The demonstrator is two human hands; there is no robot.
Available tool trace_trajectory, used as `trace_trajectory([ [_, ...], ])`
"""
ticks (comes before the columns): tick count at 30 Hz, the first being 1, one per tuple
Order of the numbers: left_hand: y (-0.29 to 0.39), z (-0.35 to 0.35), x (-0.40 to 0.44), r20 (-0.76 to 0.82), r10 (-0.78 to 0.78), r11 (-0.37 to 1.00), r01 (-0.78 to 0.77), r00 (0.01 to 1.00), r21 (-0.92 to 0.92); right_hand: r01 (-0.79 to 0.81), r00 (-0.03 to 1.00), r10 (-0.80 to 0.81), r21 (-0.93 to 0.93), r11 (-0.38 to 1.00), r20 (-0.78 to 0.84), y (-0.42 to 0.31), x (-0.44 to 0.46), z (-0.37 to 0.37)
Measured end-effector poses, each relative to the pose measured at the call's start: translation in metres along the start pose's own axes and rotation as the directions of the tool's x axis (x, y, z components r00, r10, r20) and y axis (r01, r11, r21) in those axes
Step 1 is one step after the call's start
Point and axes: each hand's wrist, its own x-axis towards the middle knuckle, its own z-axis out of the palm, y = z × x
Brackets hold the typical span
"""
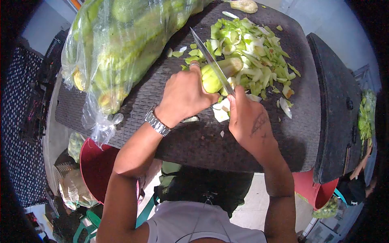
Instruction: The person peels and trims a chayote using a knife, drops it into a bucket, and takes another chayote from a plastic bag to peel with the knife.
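Observation:
On the dark woven tabletop (174, 141) lies a pale green vegetable (211, 81), with one end toward the right. My left hand (184, 95), wearing a ring and a metal watch, is wrapped against its left side and holds it. In my right hand (249, 115) is a knife (210, 60), its blade slanting up and left across the vegetable. A heap of green and white cut pieces (255, 48) spreads just beyond and to the right. A few pale pieces (221, 110) lie between my hands.
A large clear plastic bag (129, 52) full of green vegetables covers the table's upper left. Another vegetable (244, 6) lies at the far edge. Red tubs stand below at left (97, 166) and right (316, 188). A dark chair back (338, 109) is at the right.

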Motion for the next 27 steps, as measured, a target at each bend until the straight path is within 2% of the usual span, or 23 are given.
trace_trajectory([
  [7,-0.001,0.001,0.001,-0.019,0.013,1.0,-0.013,1.0,-0.003,0.038,0.999,-0.036,0.105,0.994,-0.02,0.0,0.001,-0.004],
  [10,-0.004,-0.002,0.003,0.008,0.013,0.999,-0.013,1.0,-0.032,-0.015,1.0,0.014,0.059,0.998,0.016,0.003,-0.003,0.001],
  [16,0.002,-0.007,0.003,0.051,-0.015,1.0,0.015,0.999,-0.003,0.103,0.988,-0.099,0.025,0.994,-0.118,0.005,-0.004,0.004],
  [22,0.005,-0.005,0.002,0.048,-0.02,1.0,0.02,0.999,0.004,0.095,0.992,-0.093,0.022,0.995,-0.089,0.009,-0.003,0.002],
  [27,0.007,0.003,-0.002,-0.004,0.028,0.996,-0.028,1.0,0.086,-0.027,0.999,0.028,-0.036,0.999,0.027,0.012,0.003,0.008],
])
